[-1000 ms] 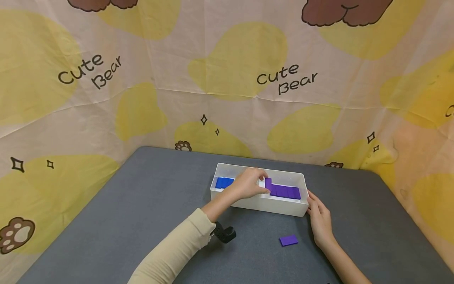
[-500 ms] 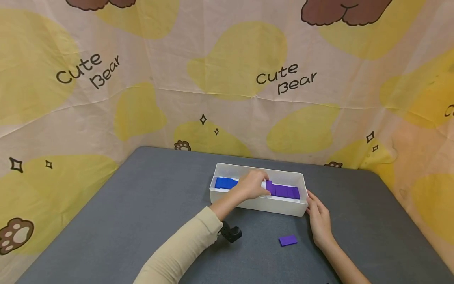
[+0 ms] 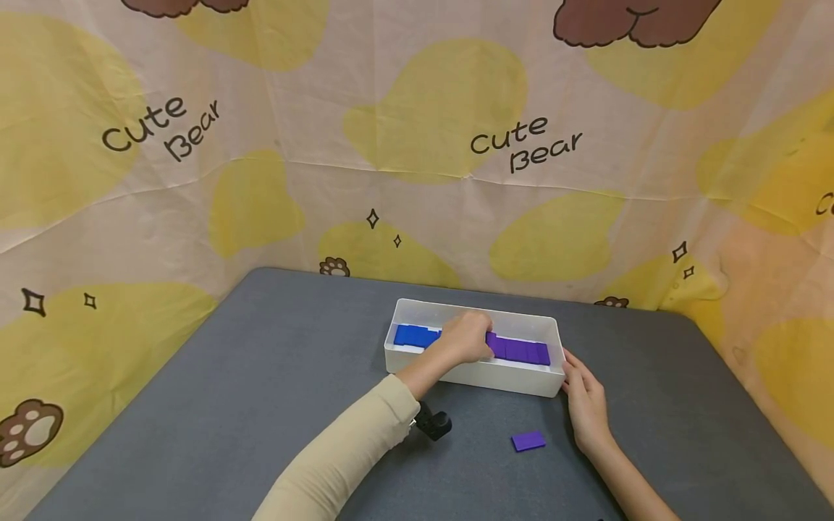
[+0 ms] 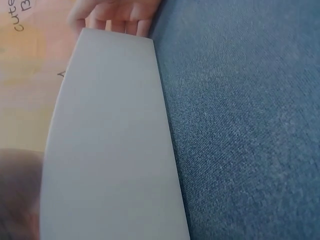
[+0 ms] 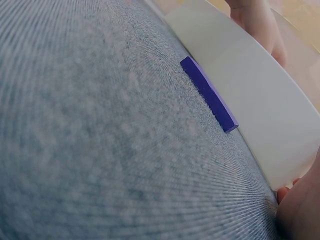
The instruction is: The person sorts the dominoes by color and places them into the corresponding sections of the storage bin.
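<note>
In the head view my left hand (image 3: 465, 336) reaches into a long white box (image 3: 482, 373). Thumb and fingers pinch a purple domino-like block (image 3: 491, 340) at the left end of a row of purple blocks (image 3: 524, 351); the hand partly hides it. A row of blue blocks (image 3: 415, 336) sits at the box's left side and runs behind the hand. My right hand (image 3: 588, 405) rests against the box's right end with its fingers on the end wall. In the right wrist view another purple block (image 5: 210, 95) lies on the cloth in front of the box.
The box stands on a grey cloth-covered table (image 3: 313, 362). A patterned curtain (image 3: 417, 145) hangs behind and at the sides. A black wrist device (image 3: 435, 422) hangs under the left sleeve (image 3: 352, 441), close to the box's front wall.
The purple block in my left hand has gone down from standing higher than the row to nearly level with it. The left forearm has shifted slightly right. My right hand stays put.
</note>
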`<state>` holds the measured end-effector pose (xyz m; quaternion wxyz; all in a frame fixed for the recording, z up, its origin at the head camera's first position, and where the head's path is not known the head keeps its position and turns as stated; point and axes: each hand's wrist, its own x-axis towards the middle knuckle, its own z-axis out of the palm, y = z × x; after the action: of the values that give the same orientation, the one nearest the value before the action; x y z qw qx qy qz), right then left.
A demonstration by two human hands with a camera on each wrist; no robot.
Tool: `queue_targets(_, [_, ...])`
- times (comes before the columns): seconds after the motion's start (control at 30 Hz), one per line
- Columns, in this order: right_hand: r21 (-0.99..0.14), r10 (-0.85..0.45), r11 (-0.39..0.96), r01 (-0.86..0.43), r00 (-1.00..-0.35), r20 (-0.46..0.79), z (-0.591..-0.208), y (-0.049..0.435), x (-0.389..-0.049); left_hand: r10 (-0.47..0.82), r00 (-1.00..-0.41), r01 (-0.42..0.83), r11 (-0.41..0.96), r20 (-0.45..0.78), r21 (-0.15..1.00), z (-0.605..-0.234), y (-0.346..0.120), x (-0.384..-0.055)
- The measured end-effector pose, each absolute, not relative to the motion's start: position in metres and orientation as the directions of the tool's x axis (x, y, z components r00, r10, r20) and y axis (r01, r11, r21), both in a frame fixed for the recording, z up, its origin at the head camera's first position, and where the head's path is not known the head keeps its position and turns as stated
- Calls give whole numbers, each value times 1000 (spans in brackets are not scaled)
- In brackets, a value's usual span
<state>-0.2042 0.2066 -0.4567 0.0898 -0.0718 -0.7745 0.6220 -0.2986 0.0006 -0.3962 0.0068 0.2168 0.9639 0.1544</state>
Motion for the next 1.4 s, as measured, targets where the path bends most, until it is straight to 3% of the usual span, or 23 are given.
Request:
queue_targets(1.07, [-977,217,215,3,-975,45,-455,206,-203,311,-950,306,944,-27,126,-402,18,-304])
queue_targets(1.4, [-977,213,211,13,-976,33,-455,207,-203,325,-945,321,944,-38,77,-400,19,-301])
